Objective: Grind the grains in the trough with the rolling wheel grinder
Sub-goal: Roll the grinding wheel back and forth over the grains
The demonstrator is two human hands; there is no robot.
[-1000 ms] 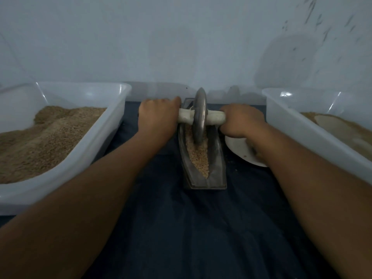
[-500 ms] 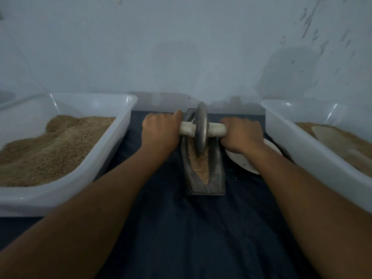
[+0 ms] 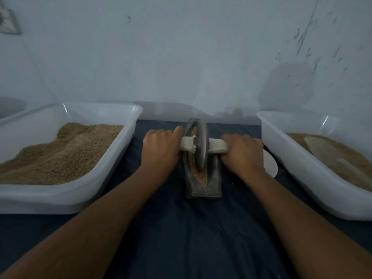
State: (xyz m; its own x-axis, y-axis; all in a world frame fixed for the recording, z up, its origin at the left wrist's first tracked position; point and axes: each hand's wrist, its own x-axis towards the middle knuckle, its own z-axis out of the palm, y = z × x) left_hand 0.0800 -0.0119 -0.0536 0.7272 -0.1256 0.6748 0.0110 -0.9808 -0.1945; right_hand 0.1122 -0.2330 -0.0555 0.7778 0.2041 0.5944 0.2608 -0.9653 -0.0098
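— Both hands hold the handle, yes? How do they grip?

— Yes. Left hand (image 3: 161, 148) has its fingers curled around the left end of the pale handle (image 3: 203, 147), with the thumb lying along the top toward the wheel. Right hand (image 3: 242, 153) is wrapped in the same way around the right end. Both forearms reach in from the near edge, over a dark blue cloth (image 3: 181, 238) that covers the surface.

— And where is the wheel?

— The grey wheel (image 3: 200, 147) stands upright on its edge inside the trough (image 3: 214, 184), with the handle passing through its centre. It sits about in the middle of the trough's length. The trough is narrow and dark, and it lies on the cloth between the two hands, pointing away from the person.

— Are the grains inside?

— Yes, tan grains (image 3: 202, 177) fill the groove; they show in front of the wheel and a little behind it.

— What is around?

— On the left, a white tub (image 3: 70, 198) with a heap of brown grain. On the right, another white tub (image 3: 302, 178) with brown material and a pale flat thing lying on top, which I cannot identify. A white plate (image 3: 270, 165) shows just behind the right hand. Farthest is a pale wall (image 3: 181, 57) with dark marks at the right.
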